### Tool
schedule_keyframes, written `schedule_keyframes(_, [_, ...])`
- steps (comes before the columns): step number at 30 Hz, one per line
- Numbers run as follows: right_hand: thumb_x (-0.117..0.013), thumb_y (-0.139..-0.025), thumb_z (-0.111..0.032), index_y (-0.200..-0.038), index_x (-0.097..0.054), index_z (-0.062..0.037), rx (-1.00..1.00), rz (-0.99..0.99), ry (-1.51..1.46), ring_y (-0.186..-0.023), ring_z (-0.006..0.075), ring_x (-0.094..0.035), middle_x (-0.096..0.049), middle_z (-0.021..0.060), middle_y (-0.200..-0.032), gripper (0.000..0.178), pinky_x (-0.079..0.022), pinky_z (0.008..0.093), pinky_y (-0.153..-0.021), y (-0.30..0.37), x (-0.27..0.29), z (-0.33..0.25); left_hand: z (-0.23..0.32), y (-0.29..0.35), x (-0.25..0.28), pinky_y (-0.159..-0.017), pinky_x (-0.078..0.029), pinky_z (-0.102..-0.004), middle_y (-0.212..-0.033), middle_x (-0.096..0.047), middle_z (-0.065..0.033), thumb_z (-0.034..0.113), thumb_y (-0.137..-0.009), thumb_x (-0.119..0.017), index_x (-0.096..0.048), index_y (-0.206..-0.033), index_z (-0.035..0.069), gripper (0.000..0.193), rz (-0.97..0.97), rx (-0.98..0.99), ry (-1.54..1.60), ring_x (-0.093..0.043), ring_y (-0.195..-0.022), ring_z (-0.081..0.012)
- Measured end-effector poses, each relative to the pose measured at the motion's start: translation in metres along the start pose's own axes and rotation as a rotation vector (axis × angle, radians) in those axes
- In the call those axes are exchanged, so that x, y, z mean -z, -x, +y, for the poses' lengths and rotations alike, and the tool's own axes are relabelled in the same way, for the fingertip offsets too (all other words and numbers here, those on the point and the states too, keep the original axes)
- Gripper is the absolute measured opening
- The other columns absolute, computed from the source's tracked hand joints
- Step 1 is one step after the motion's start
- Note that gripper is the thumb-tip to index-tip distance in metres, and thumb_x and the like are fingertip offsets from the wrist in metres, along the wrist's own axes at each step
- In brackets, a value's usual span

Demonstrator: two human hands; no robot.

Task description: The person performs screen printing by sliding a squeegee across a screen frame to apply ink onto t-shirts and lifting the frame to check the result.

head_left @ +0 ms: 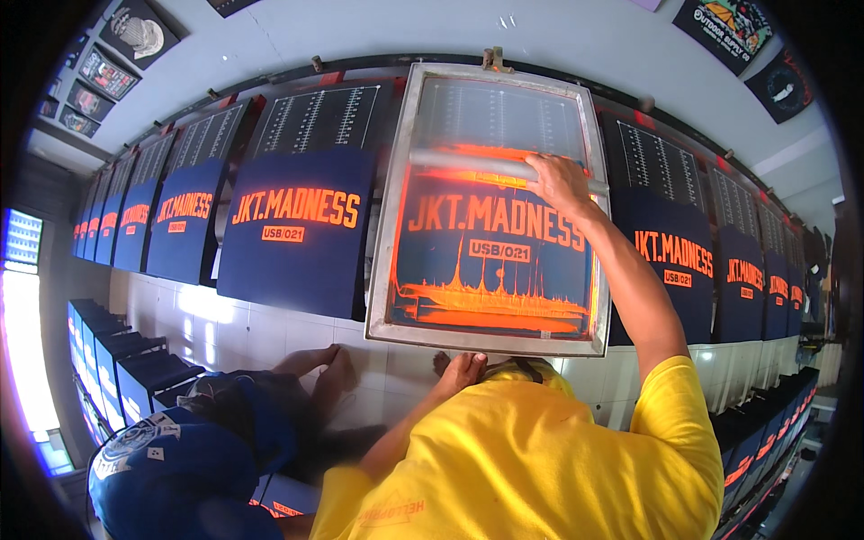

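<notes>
My right hand (pixel 560 187) is closed round the right part of a long grey squeegee (pixel 472 165), which lies across the upper half of a printing screen. The metal-framed screen (pixel 486 342) covers one board in the row. Bright orange ink (pixel 490 301) is smeared thickly along the mesh's near end, with more beside the squeegee. Orange-tinted lettering shows through the mesh. My left hand (pixel 463 367) is low, by the screen's near edge, its fingers curled; what they hold, if anything, is hidden.
Boards carrying dark blue fabric (pixel 292 261) with orange prints run along both sides of the screen. A rail (pixel 360 63) with a metal clamp (pixel 493 59) passes behind. A person in a blue cap (pixel 175 468) is low at the left, near more racked boards (pixel 148 382).
</notes>
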State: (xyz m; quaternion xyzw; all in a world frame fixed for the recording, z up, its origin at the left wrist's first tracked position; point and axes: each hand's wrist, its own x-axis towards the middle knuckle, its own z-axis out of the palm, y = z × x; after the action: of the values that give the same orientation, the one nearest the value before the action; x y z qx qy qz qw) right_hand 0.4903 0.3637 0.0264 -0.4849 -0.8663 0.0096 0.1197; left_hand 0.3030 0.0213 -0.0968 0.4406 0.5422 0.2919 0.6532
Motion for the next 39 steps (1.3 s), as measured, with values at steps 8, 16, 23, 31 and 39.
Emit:
schedule_keyframes(8, [-0.077,-0.074,-0.019,-0.109,-0.069,-0.0039,0.002,-0.141,-0.074,-0.090,0.0329,-0.068,-0.071,0.0140,-0.097,0.039,-0.054,0.0455,-0.079,-0.002,0.017,-0.021,0.001,0.004,0.003,-0.056,-0.038,-0.0382,-0.062,-0.050,-0.0097,0.030,-0.103,-0.047,-0.054,-0.078,0.001,0.039,0.059,-0.059,0.036,-0.045,-0.057,-0.0204])
schedule_keyframes(16, [-0.079,-0.074,-0.021,-0.098,-0.067,-0.0085,0.085,-0.105,-0.067,-0.084,0.0284,-0.068,-0.068,0.0083,-0.087,0.030,-0.056,0.0428,-0.073,0.058,0.018,-0.054,0.031,-0.003,0.013,-0.055,-0.036,-0.0357,-0.060,-0.046,-0.0045,0.032,-0.105,-0.043,-0.051,-0.074,0.002,0.044,0.021,-0.096,0.055,-0.040,-0.058,-0.0147])
schedule_keyframes(23, [-0.074,-0.072,-0.016,-0.096,-0.059,-0.0095,0.141,-0.071,-0.002,-0.089,0.0250,-0.063,-0.061,0.0047,-0.092,0.029,-0.054,0.0402,-0.074,0.155,0.009,-0.099,0.016,-0.021,0.019,-0.056,-0.037,-0.0343,-0.061,-0.046,-0.0031,0.038,-0.104,-0.045,-0.049,-0.073,0.003,0.046,-0.010,-0.087,0.041,-0.041,-0.058,-0.0145])
schedule_keyframes(31, [-0.071,-0.070,-0.013,-0.093,-0.058,-0.0079,0.118,-0.003,-0.011,-0.093,0.0238,-0.060,-0.058,0.0054,-0.095,0.027,-0.052,0.0377,-0.078,0.166,-0.003,-0.121,-0.025,-0.047,0.042,-0.061,-0.040,-0.0359,-0.066,-0.050,-0.0052,0.038,-0.101,-0.048,-0.053,-0.083,0.004,0.039,-0.127,0.091,0.160,-0.045,-0.062,-0.0182])
schedule_keyframes(39, [-0.080,-0.062,-0.015,-0.094,-0.057,-0.0093,0.101,0.036,-0.044,-0.093,0.0247,-0.061,-0.061,0.0042,-0.092,0.040,-0.051,0.0385,-0.079,0.155,0.007,-0.109,0.000,-0.044,0.039,-0.059,-0.037,-0.0324,-0.065,-0.045,-0.0035,0.030,-0.102,-0.047,-0.050,-0.084,0.005,0.031,-0.076,-0.076,0.049,-0.039,-0.061,-0.0152])
